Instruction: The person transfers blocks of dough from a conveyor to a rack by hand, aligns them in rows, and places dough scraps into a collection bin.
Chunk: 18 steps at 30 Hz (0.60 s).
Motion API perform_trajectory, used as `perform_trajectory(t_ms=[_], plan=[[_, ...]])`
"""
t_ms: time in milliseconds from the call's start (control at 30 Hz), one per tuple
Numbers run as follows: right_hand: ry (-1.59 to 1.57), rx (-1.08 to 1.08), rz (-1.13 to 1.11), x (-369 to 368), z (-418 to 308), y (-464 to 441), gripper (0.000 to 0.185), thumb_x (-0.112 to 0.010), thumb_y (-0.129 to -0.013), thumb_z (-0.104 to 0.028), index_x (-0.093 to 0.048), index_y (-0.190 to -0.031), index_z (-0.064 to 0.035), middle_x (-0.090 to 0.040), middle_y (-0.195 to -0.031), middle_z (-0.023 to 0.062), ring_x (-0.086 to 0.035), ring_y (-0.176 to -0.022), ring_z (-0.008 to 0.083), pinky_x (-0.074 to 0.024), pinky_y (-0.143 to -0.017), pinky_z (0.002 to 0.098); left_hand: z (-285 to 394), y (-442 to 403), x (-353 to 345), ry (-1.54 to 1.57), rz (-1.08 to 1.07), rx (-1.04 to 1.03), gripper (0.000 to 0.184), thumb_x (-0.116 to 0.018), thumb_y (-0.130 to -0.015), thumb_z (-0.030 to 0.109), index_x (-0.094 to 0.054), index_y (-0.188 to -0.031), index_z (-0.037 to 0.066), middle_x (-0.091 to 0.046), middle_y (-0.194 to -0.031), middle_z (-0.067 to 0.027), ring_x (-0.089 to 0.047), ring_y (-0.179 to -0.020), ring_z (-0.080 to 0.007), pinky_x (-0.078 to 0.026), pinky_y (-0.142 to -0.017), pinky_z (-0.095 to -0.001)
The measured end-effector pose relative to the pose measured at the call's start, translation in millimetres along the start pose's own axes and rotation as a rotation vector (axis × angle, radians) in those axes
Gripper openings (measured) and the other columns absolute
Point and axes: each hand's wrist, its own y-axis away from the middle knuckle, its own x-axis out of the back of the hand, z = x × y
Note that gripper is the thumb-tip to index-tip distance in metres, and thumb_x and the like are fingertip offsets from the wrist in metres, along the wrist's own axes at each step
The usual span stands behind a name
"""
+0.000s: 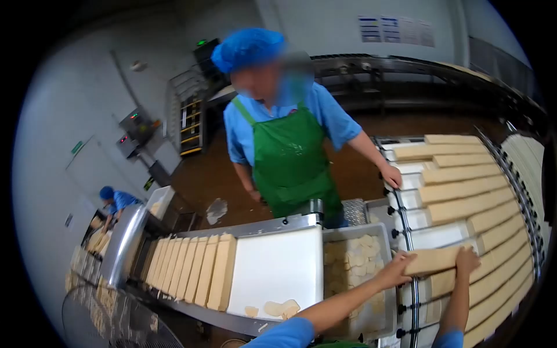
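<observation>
A long pale beige block (432, 261), looking like dough or a loaf, lies crosswise between my two hands above the slatted conveyor. My left hand (395, 271) is closed on its left end, over the conveyor's side rail (408, 232). At the opposite end, my right hand (466, 262) grips the block with the fingers bent round its edge. Similar blocks (464, 188) lie in rows on the conveyor around it. Another row of upright pale blocks (220, 272) stands on the white belt (272, 255) to the left.
A grey bin (387, 243) with flat pale scraps sits between belt and conveyor. Scraps (282, 307) lie on the white belt. A co-worker in a green apron (296, 156) stands opposite, one hand (391, 176) at the conveyor rail. Another person (119, 200) works far left. A wire guard (116, 319) stands lower left.
</observation>
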Motion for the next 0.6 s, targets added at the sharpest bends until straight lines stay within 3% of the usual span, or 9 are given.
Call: perform_trajectory(t_ms=[167,200,233,300,333,400,467,533,600], plan=[[-0.022,-0.017,0.017,-9.5,-1.5,-8.4,0.065,-0.043,-0.091,-0.047,-0.031,-0.142,-0.0083,-0.030,-0.147,0.0172,-0.028,-0.135,0.0355,-0.0250,-0.106,0.0533,-22.3,-35.7,-69.6,0.131,-0.041,-0.020,0.062,-0.061,-0.084,0.014,-0.031,-0.138,0.005,-0.038,-0.128,-0.0223,-0.044,-0.115,-0.0381,-0.040,-0.097,-0.0372],[0.009,0.010,-0.043,-13.4,1.1,-10.7,0.068,-0.041,-0.092,-0.050,-0.027,-0.144,-0.0078,-0.022,-0.151,0.0162,-0.022,-0.138,0.0354,-0.0227,-0.108,0.0531,-25.1,-35.1,-80.5,0.041,0.082,-0.097,0.057,-0.059,-0.086,0.014,-0.034,-0.136,0.004,-0.041,-0.126,-0.0214,-0.050,-0.105,-0.0342,-0.043,-0.091,-0.0366],[0.013,0.025,-0.035,-20.8,5.2,-13.5,0.068,-0.041,-0.092,-0.050,-0.027,-0.144,-0.0078,-0.022,-0.151,0.0162,-0.022,-0.138,0.0354,-0.0227,-0.108,0.0531,-6.1,-35.4,-70.5,0.041,0.099,-0.095,0.057,-0.059,-0.086,0.014,-0.034,-0.136,0.004,-0.041,-0.126,-0.0214,-0.050,-0.105,-0.0342,-0.043,-0.091,-0.0366],[-0.062,0.051,-0.047,-36.1,9.2,-17.4,0.070,-0.037,-0.093,-0.054,-0.028,-0.143,-0.0071,-0.020,-0.152,0.0149,-0.019,-0.139,0.0341,-0.0237,-0.108,0.0535,28.6,-19.7,-46.0,0.262,0.064,0.218,0.055,-0.059,-0.086,0.015,-0.036,-0.135,0.005,-0.045,-0.121,-0.0185,-0.054,-0.092,-0.0301,-0.045,-0.083,-0.0360],[-0.056,0.051,-0.053,-37.5,9.7,-16.4,0.070,-0.036,-0.093,-0.055,-0.027,-0.144,-0.0073,-0.020,-0.152,0.0143,-0.020,-0.138,0.0353,-0.0240,-0.107,0.0538,28.6,-7.4,-42.3,0.177,0.167,0.151,0.052,-0.058,-0.088,0.016,-0.037,-0.134,0.005,-0.047,-0.115,-0.0151,-0.056,-0.084,-0.0245,-0.046,-0.077,-0.0348],[-0.049,0.064,-0.061,-30.6,6.5,-10.6,0.070,-0.037,-0.093,-0.054,-0.027,-0.144,-0.0068,-0.020,-0.152,0.0152,-0.018,-0.139,0.0362,-0.0225,-0.108,0.0547,25.2,21.1,-28.8,0.275,0.278,0.202,0.050,-0.057,-0.089,0.014,-0.038,-0.134,0.005,-0.045,-0.115,-0.0138,-0.056,-0.085,-0.0222,-0.047,-0.077,-0.0321],[-0.062,0.106,-0.053,-14.6,-3.4,9.7,0.067,-0.043,-0.093,-0.049,-0.027,-0.143,-0.0063,-0.020,-0.151,0.0168,-0.016,-0.139,0.0381,-0.0195,-0.107,0.0564,24.3,53.0,-7.1,0.295,0.442,0.194,0.046,-0.057,-0.088,0.010,-0.040,-0.131,0.004,-0.042,-0.121,-0.0178,-0.058,-0.085,-0.0257,-0.048,-0.081,-0.0344],[-0.125,0.232,-0.009,-12.8,-14.4,36.9,0.067,-0.045,-0.092,-0.046,-0.028,-0.143,-0.0063,-0.020,-0.151,0.0173,-0.016,-0.139,0.0384,-0.0186,-0.108,0.0557,42.4,89.2,29.5,0.377,0.541,0.410,0.050,-0.059,-0.087,0.010,-0.038,-0.132,0.004,-0.038,-0.122,-0.0190,-0.051,-0.099,-0.0265,-0.049,-0.082,-0.0286],[-0.258,0.479,0.093,-21.6,-27.6,66.4,0.064,-0.051,-0.091,-0.040,-0.030,-0.142,-0.0060,-0.021,-0.150,0.0183,-0.016,-0.139,0.0385,-0.0170,-0.108,0.0548,0.8,138.6,42.1,-0.134,0.744,0.365,0.054,-0.062,-0.085,0.013,-0.037,-0.132,0.003,-0.036,-0.125,-0.0214,-0.044,-0.111,-0.0310,-0.046,-0.088,-0.0340]])
